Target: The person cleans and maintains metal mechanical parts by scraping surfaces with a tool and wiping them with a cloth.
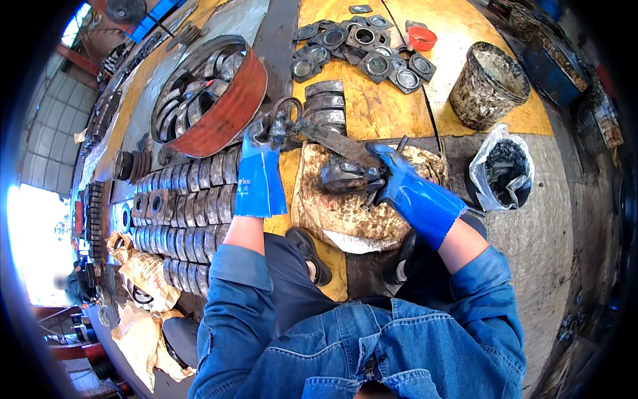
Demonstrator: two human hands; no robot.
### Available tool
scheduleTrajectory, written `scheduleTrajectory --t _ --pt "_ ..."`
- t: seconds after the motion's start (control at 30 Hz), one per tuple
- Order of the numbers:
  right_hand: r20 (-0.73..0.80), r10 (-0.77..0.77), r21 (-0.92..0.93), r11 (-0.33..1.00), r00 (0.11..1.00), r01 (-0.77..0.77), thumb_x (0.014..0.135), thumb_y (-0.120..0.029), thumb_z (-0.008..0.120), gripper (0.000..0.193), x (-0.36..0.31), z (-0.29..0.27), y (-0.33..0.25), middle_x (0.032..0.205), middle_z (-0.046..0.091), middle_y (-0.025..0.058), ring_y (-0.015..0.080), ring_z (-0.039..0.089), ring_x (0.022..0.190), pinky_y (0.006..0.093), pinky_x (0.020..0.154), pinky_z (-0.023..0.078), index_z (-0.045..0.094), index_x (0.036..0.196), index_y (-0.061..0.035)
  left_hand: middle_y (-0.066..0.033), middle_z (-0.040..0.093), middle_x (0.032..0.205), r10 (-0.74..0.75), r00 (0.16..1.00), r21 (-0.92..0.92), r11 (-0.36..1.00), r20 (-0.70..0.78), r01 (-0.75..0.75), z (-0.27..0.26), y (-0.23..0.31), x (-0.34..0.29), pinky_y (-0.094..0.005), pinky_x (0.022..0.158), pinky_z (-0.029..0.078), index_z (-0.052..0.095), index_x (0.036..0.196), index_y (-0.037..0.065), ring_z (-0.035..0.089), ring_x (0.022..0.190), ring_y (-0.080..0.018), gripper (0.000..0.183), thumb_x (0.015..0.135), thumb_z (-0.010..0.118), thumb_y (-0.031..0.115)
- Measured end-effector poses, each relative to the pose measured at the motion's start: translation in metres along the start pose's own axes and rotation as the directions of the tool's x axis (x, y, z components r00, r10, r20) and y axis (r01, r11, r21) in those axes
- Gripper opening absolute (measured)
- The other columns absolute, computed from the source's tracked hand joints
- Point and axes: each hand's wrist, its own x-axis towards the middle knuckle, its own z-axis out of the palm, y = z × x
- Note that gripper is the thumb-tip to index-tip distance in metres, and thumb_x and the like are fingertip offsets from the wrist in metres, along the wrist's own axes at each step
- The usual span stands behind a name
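Note:
My left hand [261, 169], in a blue rubber glove, has its fingers closed on a greasy metal ring [287, 108] at its fingertips. A flat, dark, grease-smeared metal strip [339, 145] runs from beside that ring to my right hand [409, 189], also blue-gloved. My right fingers are closed around the strip's near end, though the grip is partly hidden. Just left of my right fingers, a dark, greasy round metal part [340, 178] and some bolts lie on a stained sack [319, 216]. Whether my right hand touches them I cannot tell.
Rows of metal rollers [189, 207] stand at left, below a red drum ring [236, 110] full of parts. Behind are stacked rings [325, 103], square flanged pieces [375, 63] and a red cup [421, 38]. A grease-coated bucket [488, 86] and a lined grease container [503, 169] stand right.

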Motion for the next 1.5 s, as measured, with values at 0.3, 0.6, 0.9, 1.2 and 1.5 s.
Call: scheduleTrajectory --t 0.3,0.6,0.9,1.2,1.5 --pt "0.269 0.222 0.388 0.865 0.937 -0.317 0.088 -0.034 0.046 0.047 -0.004 0.006 0.014 0.051 0.048 0.0028 0.0109 0.042 0.038 0.0239 0.032 0.031 0.056 0.094 0.0113 -0.0083 0.062 0.113 0.218 0.964 0.249 0.936 0.153 -0.251 0.009 0.007 0.006 -0.0268 0.084 0.047 0.052 0.125 0.002 0.059 0.096 -0.0163 0.037 0.088 0.056 0.005" --pt "0.298 0.224 0.286 0.907 0.928 -0.311 0.085 -0.030 0.054 0.039 -0.026 -0.002 -0.007 0.054 0.050 -0.0021 0.0077 0.046 0.042 0.0222 0.038 0.037 0.056 0.102 0.0044 -0.0099 0.058 0.123 -0.072 0.986 -0.010 0.997 0.153 0.074 0.021 0.038 -0.024 -0.0260 0.092 0.044 0.038 0.137 0.005 0.056 0.107 -0.0163 0.055 0.084 0.048 -0.006" --pt "0.040 -0.563 0.358 0.780 0.826 0.514 0.086 -0.025 0.064 0.014 -0.106 -0.060 -0.109 0.060 0.056 -0.0027 0.0073 0.050 0.048 0.0215 0.045 0.040 0.059 0.086 -0.0113 -0.0107 0.055 0.126 -0.101 0.967 0.033 0.995 0.232 0.096 0.029 0.048 -0.026 -0.0261 0.094 0.042 0.035 0.140 0.006 0.054 0.110 -0.0167 0.057 0.085 0.044 -0.006" --pt "-0.338 -0.896 -0.853 0.421 0.289 0.307 0.091 -0.042 0.053 0.036 -0.179 -0.290 -0.094 0.070 0.064 0.0050 0.0162 0.056 0.052 0.0306 0.046 0.041 0.064 0.085 -0.0079 -0.0098 0.059 0.117 -0.172 0.964 -0.010 0.984 0.205 0.177 0.017 0.000 -0.009 -0.0271 0.086 0.043 0.044 0.132 0.005 0.056 0.101 -0.0167 0.045 0.087 0.047 0.004" --pt "-0.114 -0.988 -0.937 0.071 0.108 -0.343 0.087 -0.023 0.058 0.027 -0.101 -0.410 -0.023 0.083 0.063 0.0123 0.0227 0.062 0.070 0.0340 0.057 0.050 0.061 0.109 -0.0089 -0.0088 0.062 0.109 -0.355 0.925 -0.061 0.929 0.137 0.366 -0.031 -0.037 -0.016 -0.0281 0.077 0.045 0.052 0.125 0.005 0.058 0.091 -0.0167 0.036 0.090 0.051 0.014"
